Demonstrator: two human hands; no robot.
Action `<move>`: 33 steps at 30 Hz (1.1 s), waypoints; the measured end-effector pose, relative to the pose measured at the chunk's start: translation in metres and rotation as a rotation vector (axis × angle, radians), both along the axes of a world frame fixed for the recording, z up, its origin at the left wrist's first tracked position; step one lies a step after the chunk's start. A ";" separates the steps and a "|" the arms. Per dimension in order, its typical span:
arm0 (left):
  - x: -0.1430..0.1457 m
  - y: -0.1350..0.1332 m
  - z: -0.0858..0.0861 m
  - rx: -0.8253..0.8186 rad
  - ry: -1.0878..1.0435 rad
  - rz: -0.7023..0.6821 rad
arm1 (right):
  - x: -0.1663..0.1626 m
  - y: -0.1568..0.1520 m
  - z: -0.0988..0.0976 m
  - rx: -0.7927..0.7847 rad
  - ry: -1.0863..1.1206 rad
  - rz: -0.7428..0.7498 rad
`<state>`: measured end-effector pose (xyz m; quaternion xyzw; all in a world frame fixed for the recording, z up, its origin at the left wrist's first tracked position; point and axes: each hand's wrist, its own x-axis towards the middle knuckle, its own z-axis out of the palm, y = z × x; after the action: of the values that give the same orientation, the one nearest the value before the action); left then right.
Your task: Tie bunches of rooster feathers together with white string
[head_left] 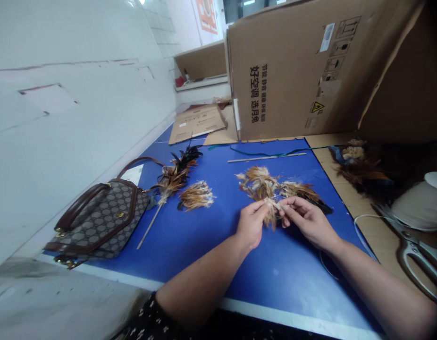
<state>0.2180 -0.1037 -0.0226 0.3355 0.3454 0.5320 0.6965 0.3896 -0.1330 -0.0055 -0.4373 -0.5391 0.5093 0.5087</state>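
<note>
My left hand and my right hand meet over the blue table, both pinched on a small bunch of brown feathers. Behind my fingers lies a loose pile of brown and tan feathers. A smaller tan feather tuft rests to the left. Next to it lies a stick bound with dark and orange feathers.
A patterned brown handbag sits at the table's left edge. A big cardboard box stands behind. More feathers, a white roll and metal scissors lie on cardboard at right. A thin bare stick lies near the box.
</note>
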 end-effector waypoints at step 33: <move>-0.003 -0.004 0.000 0.032 0.036 -0.144 | -0.013 -0.009 0.008 -0.056 -0.176 0.045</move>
<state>0.2155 -0.1082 -0.0225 0.3802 0.3240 0.4799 0.7212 0.3765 -0.1421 0.0021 -0.4824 -0.5770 0.4949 0.4354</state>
